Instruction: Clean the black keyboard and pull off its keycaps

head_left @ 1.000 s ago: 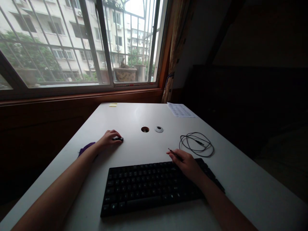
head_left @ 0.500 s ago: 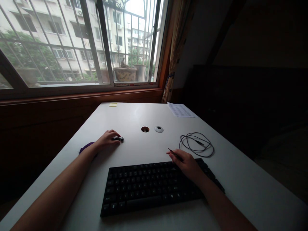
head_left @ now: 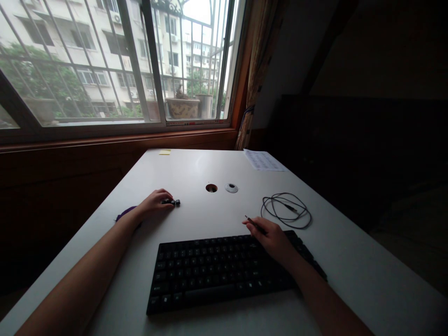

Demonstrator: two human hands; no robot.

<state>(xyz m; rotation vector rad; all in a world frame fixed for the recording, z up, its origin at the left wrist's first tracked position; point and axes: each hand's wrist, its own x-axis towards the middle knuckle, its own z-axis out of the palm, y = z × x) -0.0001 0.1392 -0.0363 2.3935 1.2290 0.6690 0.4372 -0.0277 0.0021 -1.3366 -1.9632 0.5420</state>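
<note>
Beside the left edge of the white table, my left hand (head_left: 156, 201) has its thumb and fingers closed around a few small black blocks (head_left: 177, 203) that look like keycaps. Some of them are hidden under the fingers. My right hand (head_left: 268, 235) pinches a slim dark pen-like tool (head_left: 255, 225), its thin tip pointing up and left. That hand is over the upper right part of a black keyboard (head_left: 210, 268), which lies at a slight slant in front of me. The hand and forearm hide some of its right side.
A coiled black cable (head_left: 287, 210) lies to the right. Farther back are a round hole (head_left: 211, 188), a white round cover (head_left: 231, 188), a printed sheet (head_left: 264, 160) and yellow notes (head_left: 164, 152). Purple cloth (head_left: 125, 213) shows behind my left wrist. A barred window stands beyond the table.
My left hand has shifted very slightly left at the small black blocks. The right hand, its tool and the keyboard stay as they were.
</note>
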